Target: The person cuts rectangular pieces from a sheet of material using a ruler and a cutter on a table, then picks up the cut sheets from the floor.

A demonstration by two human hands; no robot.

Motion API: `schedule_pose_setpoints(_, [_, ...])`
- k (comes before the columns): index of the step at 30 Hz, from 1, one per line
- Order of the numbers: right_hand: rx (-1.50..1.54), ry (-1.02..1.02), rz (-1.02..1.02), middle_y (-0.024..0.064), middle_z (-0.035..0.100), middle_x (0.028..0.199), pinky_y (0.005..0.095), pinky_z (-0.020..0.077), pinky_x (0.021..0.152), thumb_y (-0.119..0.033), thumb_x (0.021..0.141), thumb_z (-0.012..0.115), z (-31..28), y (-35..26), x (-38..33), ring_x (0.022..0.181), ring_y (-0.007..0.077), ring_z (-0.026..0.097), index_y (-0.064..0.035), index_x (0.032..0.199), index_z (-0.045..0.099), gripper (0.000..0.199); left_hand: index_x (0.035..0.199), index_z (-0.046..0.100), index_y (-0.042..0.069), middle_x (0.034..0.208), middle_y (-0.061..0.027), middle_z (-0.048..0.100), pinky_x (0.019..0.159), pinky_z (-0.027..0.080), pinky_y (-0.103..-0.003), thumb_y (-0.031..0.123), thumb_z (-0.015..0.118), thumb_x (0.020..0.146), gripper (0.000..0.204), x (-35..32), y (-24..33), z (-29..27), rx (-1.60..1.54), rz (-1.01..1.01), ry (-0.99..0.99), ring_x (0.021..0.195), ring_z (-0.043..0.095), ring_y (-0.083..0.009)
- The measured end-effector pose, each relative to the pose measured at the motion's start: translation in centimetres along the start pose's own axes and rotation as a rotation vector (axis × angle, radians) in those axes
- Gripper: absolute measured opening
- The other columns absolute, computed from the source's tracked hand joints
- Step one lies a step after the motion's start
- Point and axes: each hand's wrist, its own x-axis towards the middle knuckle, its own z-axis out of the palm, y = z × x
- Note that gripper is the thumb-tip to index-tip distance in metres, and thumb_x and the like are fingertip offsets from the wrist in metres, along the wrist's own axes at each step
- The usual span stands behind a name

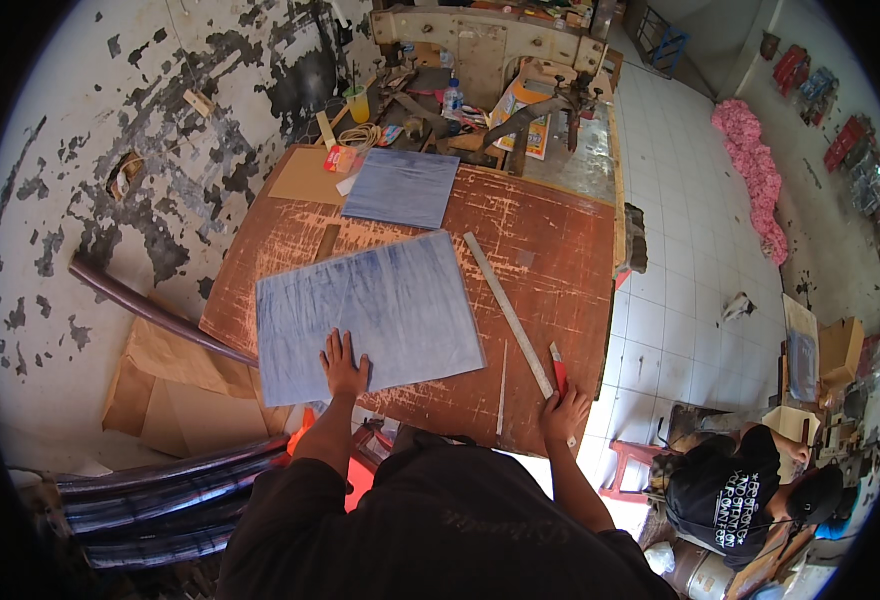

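A large blue-grey streaked sheet [400, 310] lies at a slant across the near left part of the worn red-brown table. My left hand [343, 368] rests flat on its near edge, fingers spread. At the table's near right, the fingers of my right hand [566, 414] are closed around a red utility knife [560, 372], whose tip points away from me. A long metal ruler [505, 310] runs diagonally right of the sheet, and its near end passes under that hand. Between sheet and ruler lies a thin pale strip [502, 390]. A smaller blue-grey sheet [403, 188] lies farther back.
Brown cardboard [298, 177] lies at the table's far left. Behind stands a heavy metal press frame [490, 35], with a bottle [453, 95], a yellow cup [358, 103] and tools. Dark rolls [170, 500] are at lower left. A co-worker [735, 495] sits at lower right.
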Motion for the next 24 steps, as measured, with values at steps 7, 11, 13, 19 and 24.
schedule_pose_setpoints(7, [-0.031,0.010,-0.004,0.0210,0.053,0.116,0.0575,0.0385,0.104,-0.024,0.096,0.062,0.12,-0.03,0.01,0.113,0.0427,0.051,-0.0098,0.144,0.055,0.051,0.167,0.027,0.017,0.177,-0.0084,0.012,0.130,0.008,-0.056,0.047,0.054,0.097,0.081,0.07,-0.09,-0.02,0.003,-0.001,0.000,0.163,0.011,-0.0311])
schedule_pose_setpoints(11, [-0.031,0.014,-0.005,0.0205,0.053,0.117,0.0563,0.0392,0.102,-0.023,0.096,0.062,-0.12,-0.13,0.02,0.113,0.0421,0.052,-0.0102,0.144,0.055,0.050,0.167,0.027,0.017,0.177,-0.0086,0.011,0.130,0.008,-0.056,0.047,0.054,0.097,0.081,0.06,0.04,-0.06,0.004,0.001,-0.006,0.163,0.011,-0.0312])
schedule_pose_setpoints(13, [-0.030,0.023,-0.010,0.0205,0.054,0.117,0.0562,0.0392,0.102,-0.023,0.096,0.062,-0.22,-0.16,0.03,0.113,0.0421,0.052,-0.0101,0.144,0.055,0.050,0.167,0.027,0.017,0.177,-0.0088,0.012,0.130,0.007,-0.056,0.047,0.054,0.097,0.081,0.02,0.11,-0.05,0.000,0.001,-0.009,0.163,0.011,-0.0311])
schedule_pose_setpoints(19, [-0.043,0.007,-0.005,0.0208,0.054,0.116,0.0562,0.0393,0.102,-0.023,0.096,0.062,-0.29,-0.28,0.06,0.113,0.0423,0.052,-0.0089,0.142,0.056,0.049,0.167,0.026,0.017,0.177,-0.0094,0.012,0.130,0.007,-0.056,0.045,0.055,0.096,0.082,0.04,-0.23,0.06,-0.007,0.010,0.005,0.163,0.010,-0.0308])
schedule_pose_setpoints(24, [-0.012,0.020,-0.009,0.0211,0.054,0.116,0.0564,0.0389,0.103,-0.023,0.095,0.062,-0.35,-0.30,0.05,0.114,0.0426,0.051,-0.0086,0.141,0.057,0.048,0.167,0.026,0.017,0.177,-0.0100,0.012,0.130,0.008,-0.057,0.045,0.056,0.096,0.082,-0.01,-0.07,0.04,-0.009,0.008,0.004,0.163,0.010,-0.0312])
